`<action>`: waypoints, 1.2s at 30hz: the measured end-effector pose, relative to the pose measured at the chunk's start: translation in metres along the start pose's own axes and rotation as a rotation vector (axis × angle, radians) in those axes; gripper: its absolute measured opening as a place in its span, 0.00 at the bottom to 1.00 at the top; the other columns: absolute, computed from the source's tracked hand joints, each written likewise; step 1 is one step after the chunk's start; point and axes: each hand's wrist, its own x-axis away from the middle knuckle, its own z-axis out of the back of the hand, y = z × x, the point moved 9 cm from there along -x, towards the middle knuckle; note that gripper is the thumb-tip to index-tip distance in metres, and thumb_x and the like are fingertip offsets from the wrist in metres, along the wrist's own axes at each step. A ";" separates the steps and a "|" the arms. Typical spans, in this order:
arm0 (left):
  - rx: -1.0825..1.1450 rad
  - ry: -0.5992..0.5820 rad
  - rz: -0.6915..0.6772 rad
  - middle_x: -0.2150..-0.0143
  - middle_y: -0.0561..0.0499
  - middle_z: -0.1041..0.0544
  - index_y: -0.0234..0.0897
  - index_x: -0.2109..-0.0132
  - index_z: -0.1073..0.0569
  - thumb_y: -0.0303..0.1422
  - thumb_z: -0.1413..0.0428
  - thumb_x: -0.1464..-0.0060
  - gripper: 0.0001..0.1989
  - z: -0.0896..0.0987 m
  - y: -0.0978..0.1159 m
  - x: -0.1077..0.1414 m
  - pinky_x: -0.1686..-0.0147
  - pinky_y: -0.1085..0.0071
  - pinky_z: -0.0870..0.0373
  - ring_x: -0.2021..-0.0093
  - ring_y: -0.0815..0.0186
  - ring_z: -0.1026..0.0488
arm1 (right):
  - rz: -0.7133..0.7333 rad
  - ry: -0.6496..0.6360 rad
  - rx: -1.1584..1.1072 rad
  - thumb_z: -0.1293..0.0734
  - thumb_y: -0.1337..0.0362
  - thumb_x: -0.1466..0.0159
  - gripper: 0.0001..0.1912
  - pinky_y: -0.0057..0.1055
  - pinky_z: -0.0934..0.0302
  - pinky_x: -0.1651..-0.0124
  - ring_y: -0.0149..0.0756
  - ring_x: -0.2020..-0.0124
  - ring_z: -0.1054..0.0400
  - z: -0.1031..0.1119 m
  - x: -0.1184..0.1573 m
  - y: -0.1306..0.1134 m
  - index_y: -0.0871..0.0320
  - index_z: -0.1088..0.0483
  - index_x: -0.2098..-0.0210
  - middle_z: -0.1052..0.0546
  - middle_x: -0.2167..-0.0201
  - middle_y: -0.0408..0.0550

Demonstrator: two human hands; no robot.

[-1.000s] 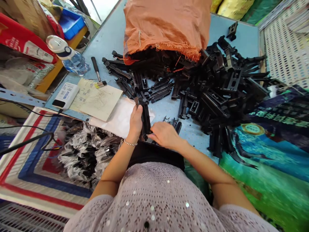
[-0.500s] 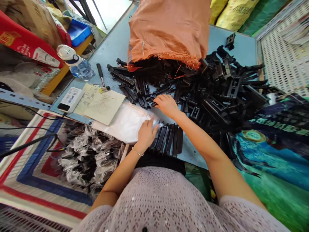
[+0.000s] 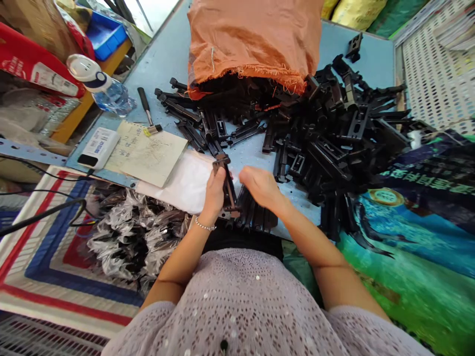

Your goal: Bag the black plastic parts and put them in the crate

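My left hand [image 3: 214,194], with a beaded bracelet at the wrist, is closed on a long black part [image 3: 229,184], held tilted above the table's front edge. Just right of it, my right hand [image 3: 261,187] is curled with its fingers bent inward; what they hold, if anything, is hidden. Below my hands a row of black parts [image 3: 260,216] lies side by side at the edge. White plastic bags [image 3: 191,180] lie flat left of my left hand. Beyond, a large heap of black parts [image 3: 326,143] spreads out of an orange sack [image 3: 256,39].
On the table's left are a paper sheet [image 3: 156,153], a white box [image 3: 99,147], a black-handled tool [image 3: 144,105] and a water bottle [image 3: 106,89]. A crate [image 3: 40,291] with bagged parts [image 3: 126,237] stands lower left. Blue-green sacks [image 3: 419,237] lie right.
My left hand has taken hold of a black part and raised it. My right hand has drawn back from the heap toward me and curled. The view has shifted slightly.
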 end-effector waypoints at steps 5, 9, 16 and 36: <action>-0.109 0.073 -0.034 0.52 0.45 0.21 0.40 0.46 0.27 0.56 0.52 0.36 0.27 0.024 0.006 -0.005 0.51 0.64 0.27 0.51 0.58 0.25 | 0.134 -0.095 0.182 0.55 0.48 0.24 0.34 0.34 0.50 0.68 0.37 0.72 0.34 -0.031 0.041 -0.024 0.58 0.29 0.71 0.26 0.74 0.51; -0.592 -0.036 -0.064 0.43 0.36 0.24 0.37 0.35 0.34 0.54 0.50 0.37 0.33 0.015 0.003 0.002 0.46 0.55 0.29 0.44 0.48 0.27 | -0.021 -0.160 0.304 0.49 0.52 0.24 0.25 0.34 0.49 0.68 0.41 0.66 0.31 -0.027 -0.007 0.019 0.58 0.26 0.62 0.22 0.67 0.52; -1.019 -0.157 0.015 0.36 0.24 0.34 0.28 0.27 0.47 0.51 0.58 0.33 0.38 -0.021 -0.025 0.012 0.50 0.49 0.27 0.41 0.38 0.29 | 0.047 -0.164 0.586 0.48 0.74 0.29 0.22 0.44 0.44 0.50 0.54 0.42 0.42 -0.029 -0.133 0.099 0.63 0.32 0.41 0.28 0.43 0.61; 0.106 -0.249 0.115 0.59 0.46 0.22 0.44 0.34 0.35 0.59 0.46 0.42 0.37 -0.020 0.021 0.016 0.69 0.65 0.25 0.66 0.60 0.22 | -0.191 0.103 -0.028 0.57 0.40 0.26 0.35 0.34 0.42 0.62 0.41 0.64 0.29 0.024 -0.023 0.034 0.57 0.31 0.63 0.25 0.68 0.50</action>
